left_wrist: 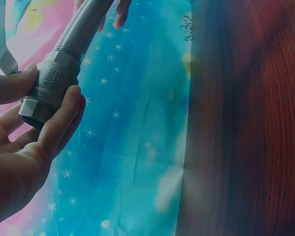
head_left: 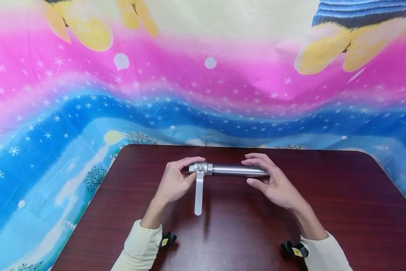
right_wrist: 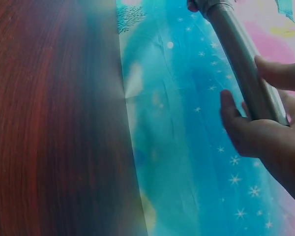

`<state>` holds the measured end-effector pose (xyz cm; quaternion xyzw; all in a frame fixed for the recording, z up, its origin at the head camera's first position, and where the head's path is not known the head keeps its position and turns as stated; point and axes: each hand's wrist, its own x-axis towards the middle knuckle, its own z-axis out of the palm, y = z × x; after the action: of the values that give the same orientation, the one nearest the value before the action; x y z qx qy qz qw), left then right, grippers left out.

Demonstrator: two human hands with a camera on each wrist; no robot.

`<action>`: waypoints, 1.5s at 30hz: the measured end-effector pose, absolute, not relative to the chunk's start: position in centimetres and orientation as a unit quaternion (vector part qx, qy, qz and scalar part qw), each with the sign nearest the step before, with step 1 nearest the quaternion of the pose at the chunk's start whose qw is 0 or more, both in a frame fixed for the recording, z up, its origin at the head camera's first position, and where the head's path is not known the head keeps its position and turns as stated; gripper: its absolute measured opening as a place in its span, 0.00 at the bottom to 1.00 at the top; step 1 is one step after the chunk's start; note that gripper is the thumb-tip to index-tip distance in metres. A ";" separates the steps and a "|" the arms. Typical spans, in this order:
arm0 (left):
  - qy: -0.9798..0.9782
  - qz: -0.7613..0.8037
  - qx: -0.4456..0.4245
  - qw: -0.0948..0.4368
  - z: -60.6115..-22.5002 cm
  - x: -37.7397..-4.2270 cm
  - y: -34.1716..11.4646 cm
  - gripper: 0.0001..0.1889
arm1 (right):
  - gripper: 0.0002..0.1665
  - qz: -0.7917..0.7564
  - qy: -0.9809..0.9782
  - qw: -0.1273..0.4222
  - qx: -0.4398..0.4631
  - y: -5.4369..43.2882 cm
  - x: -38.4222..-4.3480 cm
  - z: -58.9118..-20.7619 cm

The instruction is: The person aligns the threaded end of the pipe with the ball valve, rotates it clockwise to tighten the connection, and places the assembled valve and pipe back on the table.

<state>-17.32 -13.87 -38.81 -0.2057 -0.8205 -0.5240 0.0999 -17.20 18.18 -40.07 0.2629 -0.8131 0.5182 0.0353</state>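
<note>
My left hand (head_left: 175, 182) grips a metal ball valve (head_left: 201, 168) between thumb and fingers. The valve's flat lever handle (head_left: 198, 194) points toward me. Screwed onto the valve's right side, a steel pipe (head_left: 234, 170) runs level above the table. In the left wrist view, the hexagonal end of the valve body (left_wrist: 49, 83) faces the left palm, and raised lettering shows on it. My right hand (head_left: 274, 186) surrounds the pipe's far end with loosely spread fingers. In the right wrist view, the end of the pipe (right_wrist: 246, 69) lies against the palm, its tip hidden, the thumb beside it.
A dark red wood-grain table (head_left: 243, 226) lies beneath both hands. Behind its far edge hangs a pink and blue cloth (head_left: 189, 94) printed with snowflakes. Black wrist devices (head_left: 168, 239) are strapped at both sleeves.
</note>
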 end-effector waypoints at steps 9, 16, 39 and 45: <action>-0.819 -0.527 -0.203 0.099 -38.6 -17.4 -14.0 0.26 | 0.28 0.501 -0.810 0.108 0.286 17.8 -17.4 -40.4; -0.818 -0.528 -0.206 0.103 -38.6 -17.3 -14.2 0.25 | 0.28 0.480 -0.825 0.113 0.276 17.8 -17.3 -40.2; -0.816 -0.531 -0.207 0.096 -38.5 -17.4 -14.4 0.27 | 0.25 0.485 -0.832 0.043 0.266 18.3 -17.2 -39.9; -0.813 -0.535 -0.208 0.092 -38.6 -17.5 -14.3 0.26 | 0.27 0.482 -0.834 0.043 0.266 18.2 -17.2 -40.0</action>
<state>-17.46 -14.26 -38.63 -0.2077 -0.8135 -0.5355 0.0918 -17.17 18.20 -39.97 0.2664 -0.8338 0.4816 0.0428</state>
